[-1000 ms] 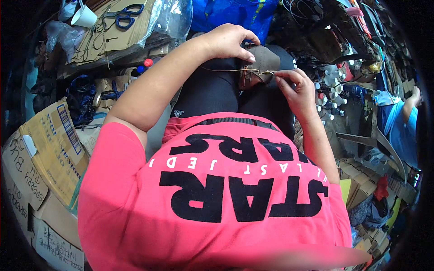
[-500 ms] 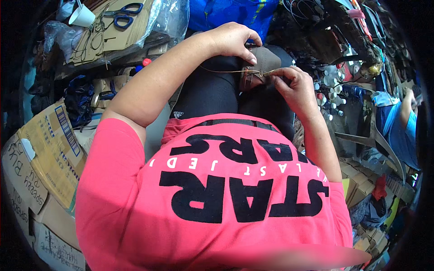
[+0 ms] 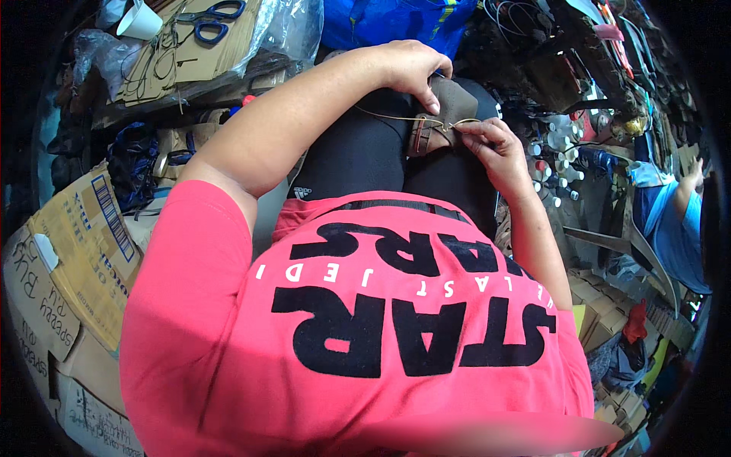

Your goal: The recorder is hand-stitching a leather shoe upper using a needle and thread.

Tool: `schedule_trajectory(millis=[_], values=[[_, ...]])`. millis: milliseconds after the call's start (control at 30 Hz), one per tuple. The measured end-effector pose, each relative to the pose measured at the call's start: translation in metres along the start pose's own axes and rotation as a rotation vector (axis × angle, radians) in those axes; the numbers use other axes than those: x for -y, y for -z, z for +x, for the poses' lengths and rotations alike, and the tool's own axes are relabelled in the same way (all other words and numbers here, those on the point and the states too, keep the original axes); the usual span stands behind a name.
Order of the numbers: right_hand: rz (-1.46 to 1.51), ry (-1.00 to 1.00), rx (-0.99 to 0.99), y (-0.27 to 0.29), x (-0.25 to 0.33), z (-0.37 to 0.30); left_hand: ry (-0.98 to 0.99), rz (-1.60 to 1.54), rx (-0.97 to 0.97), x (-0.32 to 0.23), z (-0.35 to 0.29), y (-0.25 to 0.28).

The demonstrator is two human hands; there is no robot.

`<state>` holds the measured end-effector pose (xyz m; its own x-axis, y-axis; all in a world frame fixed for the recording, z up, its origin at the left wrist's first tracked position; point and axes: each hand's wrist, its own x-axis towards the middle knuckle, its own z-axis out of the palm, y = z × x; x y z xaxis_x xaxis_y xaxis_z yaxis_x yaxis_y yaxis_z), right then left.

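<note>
On my lap lies a brown-grey shoe, seemingly leather, with a reddish-brown strap-like part at its near left. My left hand grips its far left edge, thumb on top and fingers behind. A thin tan cord crosses my left thigh to the shoe and bends in a small loop near its middle. At the shoe's near right edge, my right hand pinches the cord between thumb and forefinger. The fingertips hide the exact grip.
Scissors lie on cardboard sheets at the far left, beside a white cup. A blue bag stands beyond my knees. Several small bottles stand to the right. Cardboard boxes fill the left. Another person's arm shows far right.
Both hands and the shoe have shifted slightly in the picture. A curve of cord now arches above my right fingers. My left hand keeps its grip on the shoe.
</note>
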<state>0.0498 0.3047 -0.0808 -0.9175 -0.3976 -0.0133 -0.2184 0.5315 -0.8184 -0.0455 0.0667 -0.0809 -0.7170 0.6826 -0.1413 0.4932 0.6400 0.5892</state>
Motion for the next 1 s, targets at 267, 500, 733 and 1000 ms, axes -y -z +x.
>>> schedule_trajectory(millis=[267, 500, 733, 1000], values=[[-0.099, 0.044, -0.062, -0.015, 0.002, 0.012, 0.073, -0.023, -0.067, -0.007, -0.004, -0.008], [-0.266, 0.166, -0.073, -0.009, 0.015, 0.005, -0.023, -0.047, -0.310, -0.006, -0.038, -0.015], [-0.104, 0.072, 0.066, 0.001, 0.008, 0.003, -0.127, -0.225, -0.434, -0.018, -0.070, -0.022], [-0.095, 0.058, 0.073, 0.005, 0.007, 0.008, -0.100, -0.236, -0.432, -0.028, -0.072, -0.019]])
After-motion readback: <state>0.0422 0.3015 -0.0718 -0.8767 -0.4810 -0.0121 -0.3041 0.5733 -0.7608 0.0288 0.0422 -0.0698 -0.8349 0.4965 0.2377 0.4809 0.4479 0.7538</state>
